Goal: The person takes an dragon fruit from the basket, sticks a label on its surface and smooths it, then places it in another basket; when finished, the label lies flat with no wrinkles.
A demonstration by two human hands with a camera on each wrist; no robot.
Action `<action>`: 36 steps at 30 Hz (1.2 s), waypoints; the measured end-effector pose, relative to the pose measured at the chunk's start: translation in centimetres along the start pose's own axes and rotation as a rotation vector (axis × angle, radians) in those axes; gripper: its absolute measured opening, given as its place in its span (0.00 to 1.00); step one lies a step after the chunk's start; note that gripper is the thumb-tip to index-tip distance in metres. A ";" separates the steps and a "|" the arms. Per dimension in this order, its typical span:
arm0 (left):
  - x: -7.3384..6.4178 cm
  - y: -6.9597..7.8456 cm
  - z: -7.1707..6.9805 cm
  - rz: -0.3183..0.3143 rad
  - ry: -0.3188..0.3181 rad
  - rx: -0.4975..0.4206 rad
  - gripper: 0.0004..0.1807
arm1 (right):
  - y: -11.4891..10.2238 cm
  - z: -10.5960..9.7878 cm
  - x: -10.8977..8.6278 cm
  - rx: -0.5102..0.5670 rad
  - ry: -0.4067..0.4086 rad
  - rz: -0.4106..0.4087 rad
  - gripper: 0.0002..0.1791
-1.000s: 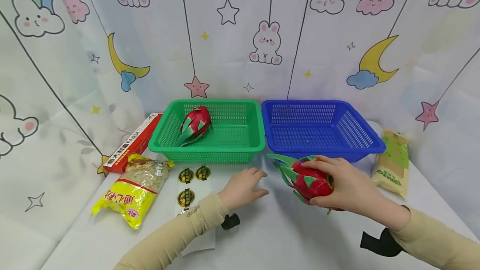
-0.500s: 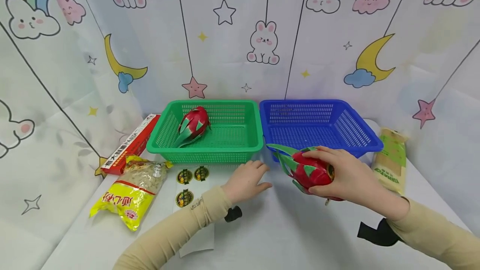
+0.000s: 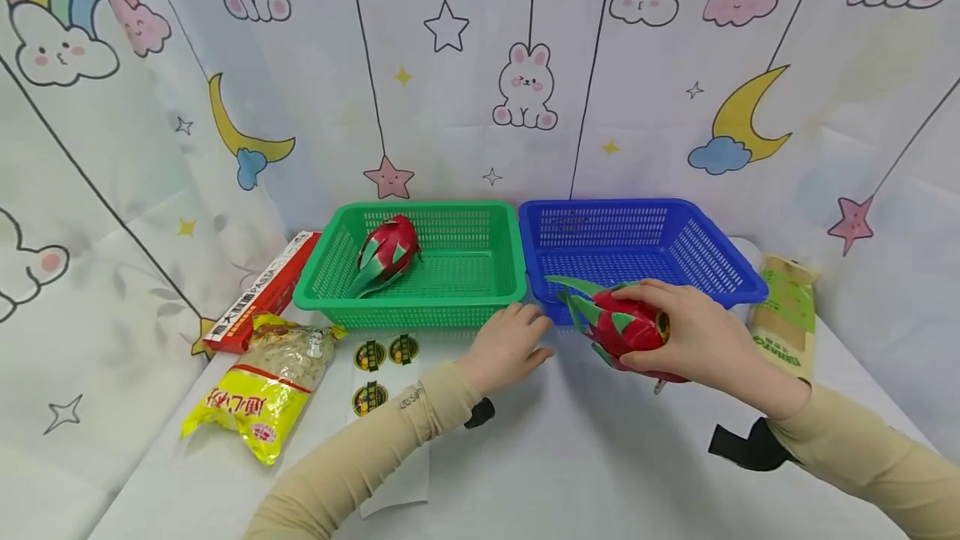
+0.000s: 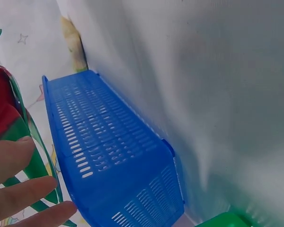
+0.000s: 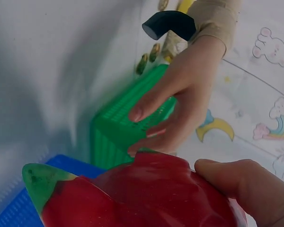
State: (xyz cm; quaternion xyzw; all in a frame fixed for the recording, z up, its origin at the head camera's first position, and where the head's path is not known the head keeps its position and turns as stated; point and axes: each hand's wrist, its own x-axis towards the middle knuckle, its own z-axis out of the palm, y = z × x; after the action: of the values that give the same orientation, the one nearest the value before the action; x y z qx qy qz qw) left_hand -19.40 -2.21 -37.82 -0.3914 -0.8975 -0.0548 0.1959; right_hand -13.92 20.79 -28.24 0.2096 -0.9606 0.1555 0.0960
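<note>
My right hand grips a red dragon fruit with green scales, in the air before the front rim of the blue basket. Its leafy end points left. The right wrist view has my thumb pressed on the fruit's skin. My left hand hovers near the two baskets' adjoining front corners, fingers relaxed and holding nothing. In the left wrist view its fingers overlap the fruit's leaves; contact cannot be told. A second dragon fruit lies in the left part of the green basket.
Left of the green basket lie a red pasta box and a yellow bag of pasta. A sheet with round stickers is on the white table. A green-and-tan packet lies right of the blue basket.
My right hand has raised the dragon fruit slightly, toward the blue basket. My left hand has shifted a little up and to the right. The fruit in the green basket stays put.
</note>
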 end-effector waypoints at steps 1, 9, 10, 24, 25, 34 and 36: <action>0.2 0.0 0.1 0.005 0.016 0.000 0.15 | 0.1 0.0 0.0 0.002 0.002 0.003 0.35; 1.7 -0.1 0.8 0.008 0.072 0.033 0.14 | 0.5 -0.2 0.2 -0.013 0.014 0.033 0.35; 1.9 -0.1 0.9 0.007 0.078 0.035 0.13 | 0.5 -0.2 0.2 -0.015 0.014 0.036 0.35; 4.3 -0.8 1.9 -0.027 0.042 0.137 0.11 | 0.8 -0.5 0.7 -0.052 0.018 0.070 0.33; 4.4 -0.8 1.9 -0.030 0.029 0.134 0.12 | 0.8 -0.5 0.8 -0.051 0.017 0.076 0.33; 4.9 -1.0 2.2 -0.038 -0.032 0.096 0.15 | 0.8 -0.7 1.9 -0.036 0.041 0.051 0.25; 4.9 -1.1 2.3 -0.036 -0.025 0.094 0.15 | 0.8 -0.8 2.2 -0.033 0.040 0.059 0.24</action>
State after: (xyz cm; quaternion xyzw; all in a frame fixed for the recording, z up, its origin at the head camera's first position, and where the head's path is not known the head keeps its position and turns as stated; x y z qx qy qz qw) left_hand -23.91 1.01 -37.94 -0.3662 -0.9083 -0.0109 0.2018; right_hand -16.12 20.88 -27.17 0.1761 -0.9667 0.1465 0.1141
